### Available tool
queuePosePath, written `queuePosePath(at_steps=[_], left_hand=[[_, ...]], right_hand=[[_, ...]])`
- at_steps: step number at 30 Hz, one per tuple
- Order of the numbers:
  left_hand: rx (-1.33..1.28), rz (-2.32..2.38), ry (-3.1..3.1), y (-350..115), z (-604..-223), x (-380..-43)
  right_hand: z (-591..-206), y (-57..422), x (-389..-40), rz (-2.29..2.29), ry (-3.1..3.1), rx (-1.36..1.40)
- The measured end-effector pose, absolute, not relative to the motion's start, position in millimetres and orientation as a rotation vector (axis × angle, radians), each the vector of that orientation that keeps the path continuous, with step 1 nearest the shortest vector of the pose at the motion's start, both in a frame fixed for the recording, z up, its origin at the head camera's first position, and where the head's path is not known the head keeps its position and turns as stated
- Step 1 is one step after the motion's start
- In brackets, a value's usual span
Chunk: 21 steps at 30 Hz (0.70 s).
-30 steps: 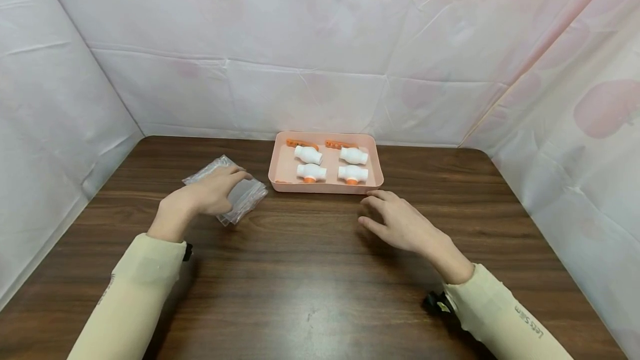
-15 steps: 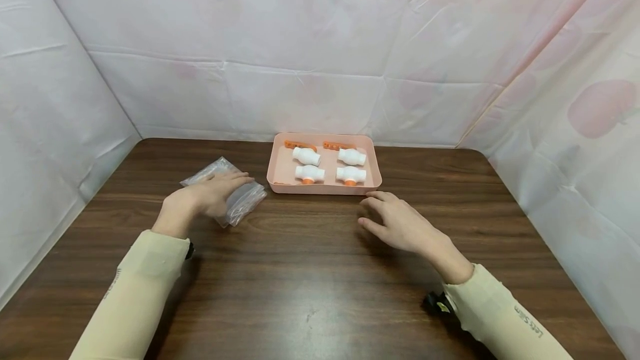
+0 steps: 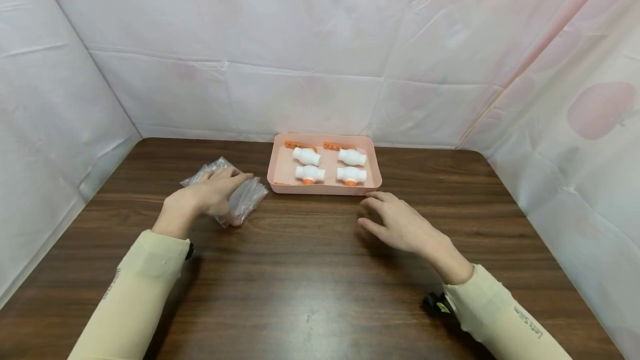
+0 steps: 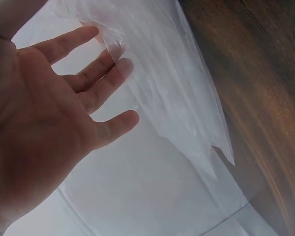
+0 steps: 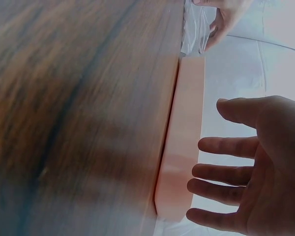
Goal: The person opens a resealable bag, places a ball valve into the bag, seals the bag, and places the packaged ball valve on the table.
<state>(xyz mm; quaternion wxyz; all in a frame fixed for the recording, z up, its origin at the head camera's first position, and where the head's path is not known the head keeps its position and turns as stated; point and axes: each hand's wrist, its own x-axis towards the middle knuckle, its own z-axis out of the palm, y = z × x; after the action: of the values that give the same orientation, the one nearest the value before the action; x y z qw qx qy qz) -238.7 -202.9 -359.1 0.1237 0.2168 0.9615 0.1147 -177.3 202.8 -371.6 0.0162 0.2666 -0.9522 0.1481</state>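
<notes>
Dark bench (image 3: 310, 276), pale curtain (image 3: 300, 43) behind, and the clear bags (image 3: 249, 195) lie left of the pink tray (image 3: 325, 189), left grip (image 3: 202, 198) loosely spread against them, right grip (image 3: 402, 224) relaxed, empty by the tray: light fingertips probably part them best.

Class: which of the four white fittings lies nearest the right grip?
The front-right fitting in the pink tray; the others sit farther left or back.

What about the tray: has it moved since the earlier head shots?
No. Against the table, the tray shows no visible shift in any direction.
</notes>
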Motion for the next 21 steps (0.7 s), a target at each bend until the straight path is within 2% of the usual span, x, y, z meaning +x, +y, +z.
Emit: queuePosePath(at_steps=[21], left_hand=[[0.714,0.288,2.788,-215,-359,-243]], right_hand=[[-372,199,-179,0.456,-2.942,0.855]])
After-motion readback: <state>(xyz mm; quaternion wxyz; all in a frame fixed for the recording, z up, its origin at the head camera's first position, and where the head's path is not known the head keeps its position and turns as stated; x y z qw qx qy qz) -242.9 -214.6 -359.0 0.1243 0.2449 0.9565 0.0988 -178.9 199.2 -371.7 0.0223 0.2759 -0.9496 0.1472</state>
